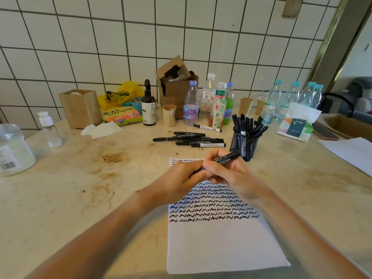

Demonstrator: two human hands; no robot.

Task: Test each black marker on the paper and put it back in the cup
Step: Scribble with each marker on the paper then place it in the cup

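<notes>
Mesh cup: black wire-mesh cup (pixel 245 144) standing upright just beyond the paper's far right corner; many black markers stand in it, caps up.
Wooden box: open-topped wooden box (pixel 81 108) at far left, a white object showing inside.
Cardboard box: opened cardboard box (pixel 174 88) against the wall, flaps up, dark contents not identifiable.
Paper cups: one beige cup (pixel 169 115) beside the brown spray bottle (pixel 148 104); stacked paper cups (pixel 246 105) farther right.
Held marker: black marker (pixel 227 158) held over the paper's far end, tilted toward the mesh cup.
Left hand: left hand (pixel 182 179) curled round the marker's lower end.
Right hand: right hand (pixel 227 171) pinching the barrel with curled fingers.
Paper: white sheet (pixel 219 242), upper half filled with rows of black squiggles, near half blank.
Loose markers: pile of markers (pixel 191 138) lying on the table between bottles and paper.
Surroundings: drink bottles (pixel 205 103), water bottles (pixel 293 97), tissue pack (pixel 297 125), glass jar (pixel 13 150).
Surface: stained beige table (pixel 84 178).
Room: white tiled wall (pixel 141 37).
</notes>
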